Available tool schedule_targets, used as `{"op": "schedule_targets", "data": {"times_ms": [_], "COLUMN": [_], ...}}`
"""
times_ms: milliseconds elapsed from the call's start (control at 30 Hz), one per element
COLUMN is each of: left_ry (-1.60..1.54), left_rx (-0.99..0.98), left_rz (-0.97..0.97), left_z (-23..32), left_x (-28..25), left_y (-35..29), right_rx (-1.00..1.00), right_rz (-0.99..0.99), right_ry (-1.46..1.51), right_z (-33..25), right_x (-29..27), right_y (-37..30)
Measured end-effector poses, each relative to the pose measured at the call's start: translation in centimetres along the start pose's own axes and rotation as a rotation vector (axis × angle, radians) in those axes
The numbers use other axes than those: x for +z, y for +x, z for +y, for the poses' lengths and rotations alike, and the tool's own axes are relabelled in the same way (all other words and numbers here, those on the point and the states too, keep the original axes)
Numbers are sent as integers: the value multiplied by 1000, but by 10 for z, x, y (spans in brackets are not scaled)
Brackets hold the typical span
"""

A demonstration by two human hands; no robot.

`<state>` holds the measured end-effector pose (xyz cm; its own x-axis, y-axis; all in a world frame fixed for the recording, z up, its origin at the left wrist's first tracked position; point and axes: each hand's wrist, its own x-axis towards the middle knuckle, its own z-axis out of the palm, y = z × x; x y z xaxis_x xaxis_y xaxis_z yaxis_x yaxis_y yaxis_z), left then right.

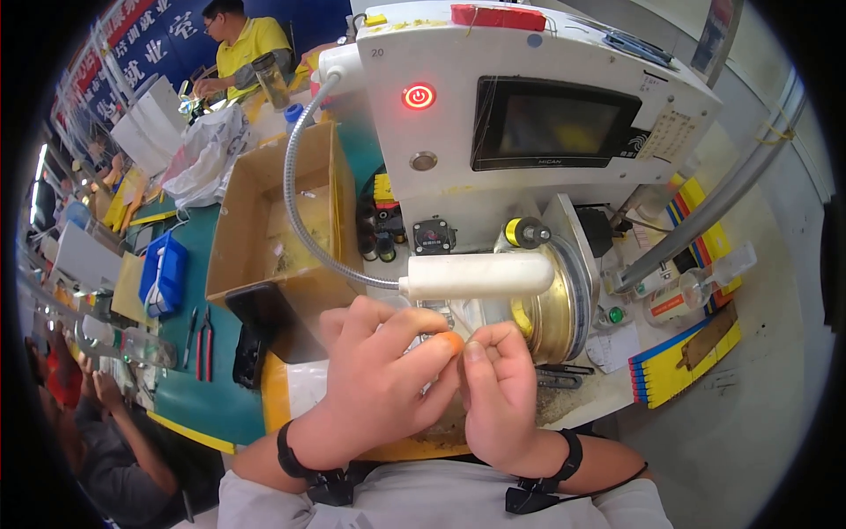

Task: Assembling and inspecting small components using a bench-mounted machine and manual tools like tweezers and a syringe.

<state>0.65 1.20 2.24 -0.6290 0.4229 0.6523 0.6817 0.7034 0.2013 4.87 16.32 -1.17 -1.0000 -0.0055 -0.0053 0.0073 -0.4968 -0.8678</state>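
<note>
My left hand (385, 375) and my right hand (500, 401) meet in front of me, fingertips nearly touching. Both are closed, thumb against finger in a pinch. A small orange covering or piece (452, 341) shows at the left fingertips; its kind is unclear. Whatever lies between the fingers is too small or hidden to name. Just beyond the hands hangs a white tube-shaped lamp head (480, 276) on a bendable metal neck (293, 189). To its right stands a brass-coloured round drum (553, 309) on the white machine (423, 53).
An open cardboard box (236, 256) stands left of the machine, with a dark phone-like slab (264, 315) before it. Red-handled pliers (204, 346) and a blue basket (165, 275) lie on the green mat. Yellow racks (687, 357) are at right. A person in yellow (256, 48) sits across.
</note>
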Motion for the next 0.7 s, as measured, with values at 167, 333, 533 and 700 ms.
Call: {"op": "schedule_targets", "data": {"times_ms": [167, 333, 533, 700], "left_ry": [-127, -305, -409, -352], "left_rx": [26, 95, 71, 89], "left_rz": [68, 6, 17, 94], "left_z": [-5, -11, -14, -15], "left_x": [14, 22, 27, 31], "left_y": [-3, -5, -6, -11], "right_rx": [393, 386, -639, -922], "right_rz": [-106, -508, -480, -81], "right_ry": [199, -124, -802, -1654], "right_z": [-12, -36, -79, -62], "right_x": [-28, -60, -71, -31], "right_y": [-5, -20, -12, 14]}}
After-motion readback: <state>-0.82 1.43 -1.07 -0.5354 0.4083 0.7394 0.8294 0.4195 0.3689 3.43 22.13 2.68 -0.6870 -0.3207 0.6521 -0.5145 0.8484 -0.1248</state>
